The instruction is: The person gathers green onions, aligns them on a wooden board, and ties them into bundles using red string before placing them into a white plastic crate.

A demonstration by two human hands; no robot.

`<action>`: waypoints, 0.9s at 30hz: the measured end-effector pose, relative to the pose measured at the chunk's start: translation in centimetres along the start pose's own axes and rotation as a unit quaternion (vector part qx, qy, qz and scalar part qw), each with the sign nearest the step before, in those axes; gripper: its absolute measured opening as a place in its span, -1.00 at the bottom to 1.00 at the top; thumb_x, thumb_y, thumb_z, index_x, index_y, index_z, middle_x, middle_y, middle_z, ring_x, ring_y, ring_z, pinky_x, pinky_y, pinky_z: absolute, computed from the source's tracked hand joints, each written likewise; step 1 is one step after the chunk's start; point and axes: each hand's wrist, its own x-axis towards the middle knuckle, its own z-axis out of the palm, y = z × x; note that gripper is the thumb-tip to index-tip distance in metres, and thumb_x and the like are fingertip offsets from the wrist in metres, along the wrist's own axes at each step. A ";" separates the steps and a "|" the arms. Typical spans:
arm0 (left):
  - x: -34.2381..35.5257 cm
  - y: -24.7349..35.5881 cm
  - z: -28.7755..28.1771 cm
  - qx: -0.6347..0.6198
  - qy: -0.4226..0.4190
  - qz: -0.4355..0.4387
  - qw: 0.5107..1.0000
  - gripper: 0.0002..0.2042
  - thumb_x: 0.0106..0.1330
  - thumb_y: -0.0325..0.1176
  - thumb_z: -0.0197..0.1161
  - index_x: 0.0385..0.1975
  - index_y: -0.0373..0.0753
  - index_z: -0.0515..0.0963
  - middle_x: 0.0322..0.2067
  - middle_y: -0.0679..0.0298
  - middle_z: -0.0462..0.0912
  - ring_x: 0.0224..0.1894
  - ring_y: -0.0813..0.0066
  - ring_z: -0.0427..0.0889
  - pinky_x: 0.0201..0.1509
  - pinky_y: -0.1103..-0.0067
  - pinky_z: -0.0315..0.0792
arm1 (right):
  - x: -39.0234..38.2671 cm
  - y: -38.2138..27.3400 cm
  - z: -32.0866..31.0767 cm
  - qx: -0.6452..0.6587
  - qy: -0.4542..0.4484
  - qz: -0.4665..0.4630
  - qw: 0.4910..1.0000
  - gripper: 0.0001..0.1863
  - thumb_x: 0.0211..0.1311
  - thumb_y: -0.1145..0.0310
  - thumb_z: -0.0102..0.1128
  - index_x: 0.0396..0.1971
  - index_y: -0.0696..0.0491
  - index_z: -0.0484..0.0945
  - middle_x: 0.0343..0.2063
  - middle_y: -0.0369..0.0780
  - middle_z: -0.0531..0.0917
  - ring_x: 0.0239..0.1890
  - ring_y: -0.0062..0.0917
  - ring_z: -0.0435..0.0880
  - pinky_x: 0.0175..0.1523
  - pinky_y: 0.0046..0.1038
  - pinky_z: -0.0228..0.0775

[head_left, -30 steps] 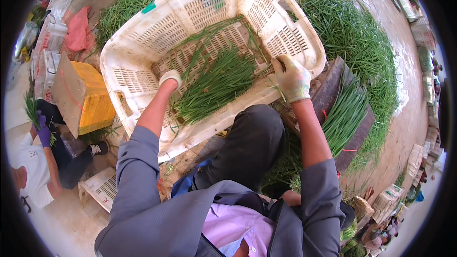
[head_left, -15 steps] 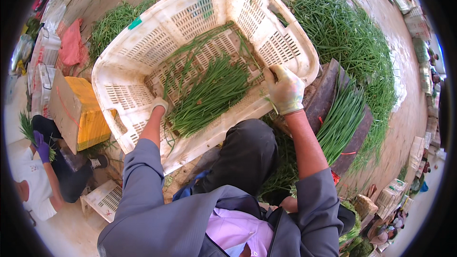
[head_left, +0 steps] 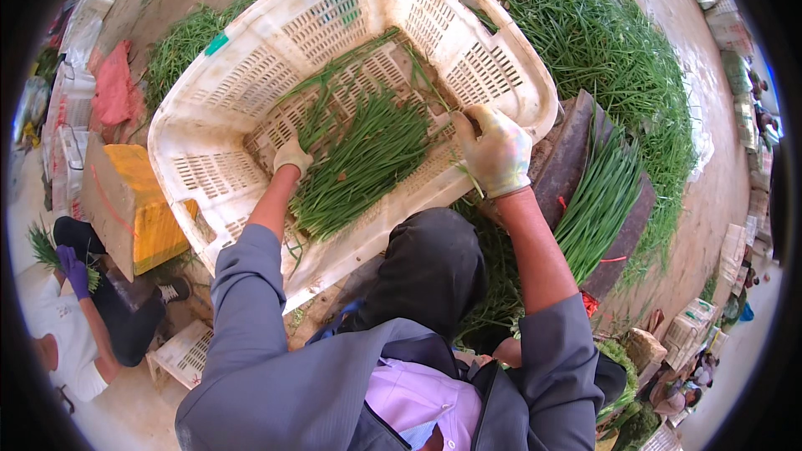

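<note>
A large dirty white plastic crate (head_left: 242, 88) with slotted walls stands tilted before me. In it lies a pile of long green garlic chives (head_left: 368, 163), with loose stalks along the far wall. My gloved left hand (head_left: 292, 155) reaches inside, closed around loose chives at the pile's left edge; its fingertips are partly hidden. My gloved right hand (head_left: 494, 150) is at the crate's near right rim, thumb and fingers pinched on a thin chive stalk. Right of it, a bundle of chives (head_left: 597, 200) lies on a dark curved holder (head_left: 576, 129), with red ties beside it.
Heaps of loose greens (head_left: 601, 42) cover the floor at right and far left. At left are a yellow and tan box (head_left: 138, 209), a red sack (head_left: 114, 88) and a small white stool (head_left: 185, 352). Another person (head_left: 75, 326) in purple gloves holds greens there.
My left hand has moved right and farther into the crate, from its near left side to the chives. My right hand has hardly moved. The view has shifted slightly.
</note>
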 end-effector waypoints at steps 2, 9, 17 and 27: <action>0.6 -1.3 -0.8 0.075 -0.114 0.073 0.988 -0.44 0.13 -0.27 0.30 0.19 -0.27 0.44 -0.01 -0.06 0.62 -0.04 0.04 0.65 0.09 0.32 0.53 | 0.1 0.0 0.0 -0.002 -0.005 0.004 1.000 -0.78 0.17 0.17 0.31 -0.47 0.01 0.63 -0.59 -0.16 0.66 -0.53 -0.25 0.66 -0.39 -0.27 0.48; -2.3 -3.0 1.0 -0.022 -0.152 0.132 0.979 -0.46 0.04 -0.30 0.27 0.07 -0.41 0.51 -0.04 -0.16 0.61 0.04 0.04 0.59 0.15 0.36 0.44 | -0.1 0.3 0.2 0.000 -0.009 0.018 1.000 -0.77 0.17 0.14 0.29 -0.45 -0.01 0.65 -0.54 -0.16 0.68 -0.47 -0.27 0.68 -0.35 -0.27 0.49; -7.3 -1.7 2.6 -0.143 -0.108 0.188 0.966 0.06 -0.09 0.08 0.47 0.34 -0.42 0.08 0.04 -0.21 0.53 0.09 -0.08 0.55 0.23 0.36 0.40 | -0.2 0.3 0.0 -0.014 -0.013 0.020 1.000 -0.76 0.17 0.13 0.30 -0.44 0.00 0.65 -0.55 -0.16 0.67 -0.47 -0.26 0.68 -0.34 -0.27 0.49; -10.0 -0.2 3.2 0.095 -0.175 0.131 0.971 0.43 -0.39 0.18 0.60 0.43 -0.44 -0.21 0.25 -0.28 0.28 0.27 -0.04 0.39 0.33 0.40 0.31 | -0.1 0.1 0.0 0.008 -0.011 0.017 1.000 -0.77 0.17 0.15 0.30 -0.46 0.02 0.64 -0.55 -0.18 0.67 -0.49 -0.27 0.67 -0.35 -0.28 0.48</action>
